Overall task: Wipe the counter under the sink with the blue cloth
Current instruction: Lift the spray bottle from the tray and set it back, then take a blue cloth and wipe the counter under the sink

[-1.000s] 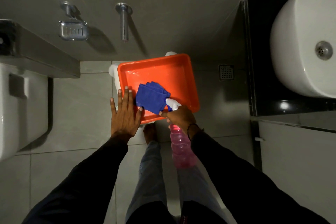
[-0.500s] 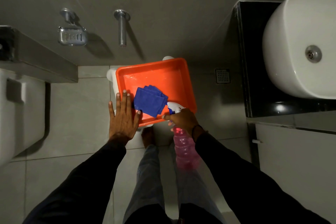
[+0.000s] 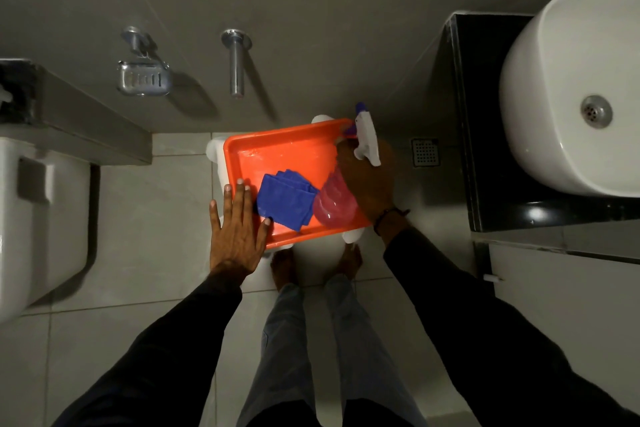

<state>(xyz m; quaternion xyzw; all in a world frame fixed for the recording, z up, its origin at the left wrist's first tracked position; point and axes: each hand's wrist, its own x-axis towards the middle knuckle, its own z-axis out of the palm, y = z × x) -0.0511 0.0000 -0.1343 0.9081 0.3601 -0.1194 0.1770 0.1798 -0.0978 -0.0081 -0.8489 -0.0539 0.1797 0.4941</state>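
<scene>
A folded blue cloth (image 3: 285,199) lies in an orange tray (image 3: 287,152) that rests on a white stool. My left hand (image 3: 237,229) lies flat with fingers spread on the tray's left front edge, its thumb touching the cloth. My right hand (image 3: 369,180) grips a pink spray bottle (image 3: 334,203) with a white trigger head (image 3: 367,140), held over the tray's right side, beside the cloth. The black counter (image 3: 485,149) carries a white sink basin (image 3: 568,90) at the right.
A white toilet (image 3: 38,218) stands at the left under a grey ledge. A metal soap dish (image 3: 143,78) and a chrome wall pipe (image 3: 237,62) stick out from the back wall. A floor drain (image 3: 425,151) sits between tray and counter. My bare feet stand below the tray.
My right hand has lifted the spray bottle from below the tray's front edge up and over the tray's right side. The left hand and the cloth have stayed put.
</scene>
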